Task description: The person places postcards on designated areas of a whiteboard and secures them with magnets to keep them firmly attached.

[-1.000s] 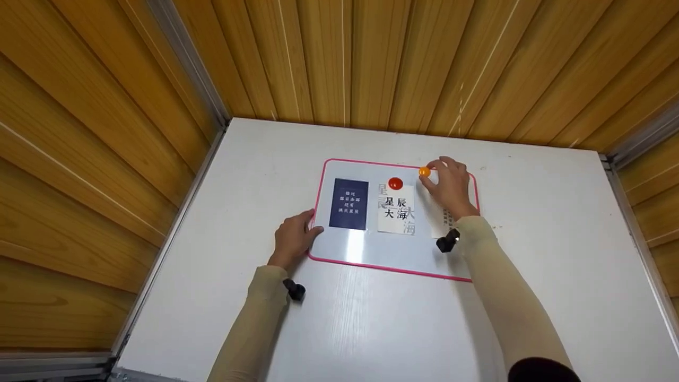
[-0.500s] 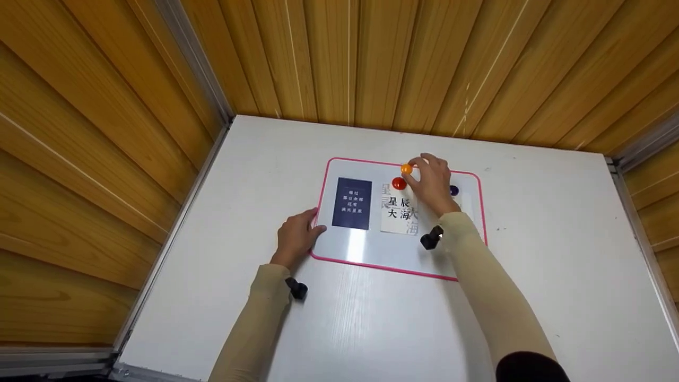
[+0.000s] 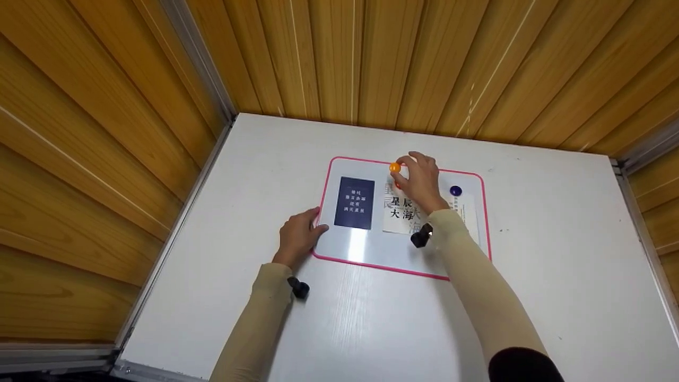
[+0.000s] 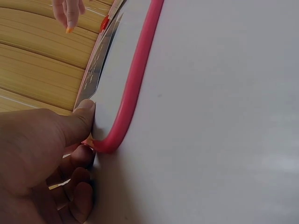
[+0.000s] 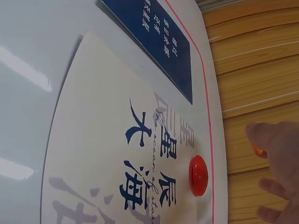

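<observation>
Pink-rimmed, the whiteboard point(image 3: 371, 249) lies flat on the white tabletop point(image 3: 557, 297), and everything here is placed from it. At its near-left corner the left hand point(image 3: 298, 237) steadies it: the left wrist view shows the thumb point(image 4: 79, 123) pressed on the board's face just inside the rim and the fingers curled beneath the edge, so this hand grips the board itself. On the left part of the board lies a dark blue card point(image 3: 354, 202); beside it, toward the middle, a white sheet with large characters point(image 3: 398, 212) is held at its top by a red magnet point(image 5: 198, 175), which the head view hides behind the hand. Over the board's far edge, above that sheet, the right hand point(image 3: 421, 183) pinches a small orange magnet point(image 3: 394, 167) between thumb and fingertips, the wrist raised and the forearm stretched across the board's right half. Further right a blue magnet point(image 3: 455, 191) sits on a third paper point(image 3: 471, 215). The step in hand looks like carrying the orange magnet leftward; the blue card has no magnet, so the next move probably calls for lowering it onto that card's top edge, squarely enough to pin it.
</observation>
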`<state>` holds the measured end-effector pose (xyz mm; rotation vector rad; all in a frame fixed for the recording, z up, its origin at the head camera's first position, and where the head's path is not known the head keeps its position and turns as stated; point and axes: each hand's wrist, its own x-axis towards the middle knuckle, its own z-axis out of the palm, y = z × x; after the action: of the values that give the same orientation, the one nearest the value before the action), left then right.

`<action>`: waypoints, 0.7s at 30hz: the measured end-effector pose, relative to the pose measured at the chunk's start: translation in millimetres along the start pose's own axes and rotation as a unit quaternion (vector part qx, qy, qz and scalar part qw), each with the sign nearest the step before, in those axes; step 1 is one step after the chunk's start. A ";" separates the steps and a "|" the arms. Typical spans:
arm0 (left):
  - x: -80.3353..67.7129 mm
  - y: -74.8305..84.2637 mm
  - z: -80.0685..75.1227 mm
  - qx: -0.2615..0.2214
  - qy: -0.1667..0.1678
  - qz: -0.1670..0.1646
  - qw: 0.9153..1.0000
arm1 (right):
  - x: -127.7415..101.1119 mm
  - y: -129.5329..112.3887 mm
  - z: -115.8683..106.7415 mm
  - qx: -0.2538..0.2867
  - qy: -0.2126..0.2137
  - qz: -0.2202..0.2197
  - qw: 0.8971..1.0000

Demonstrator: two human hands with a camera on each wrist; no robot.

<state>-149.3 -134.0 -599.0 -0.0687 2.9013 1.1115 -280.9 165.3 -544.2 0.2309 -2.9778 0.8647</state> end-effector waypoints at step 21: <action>0.1 2.0 0.3 -0.002 0.000 -0.002 1.000 | 13.7 -33.8 31.0 -0.012 -0.022 -0.026 0.999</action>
<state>-149.5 -132.3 -597.9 -0.0748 2.8981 1.1161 -289.0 118.7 -551.5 0.3304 -3.0054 0.8284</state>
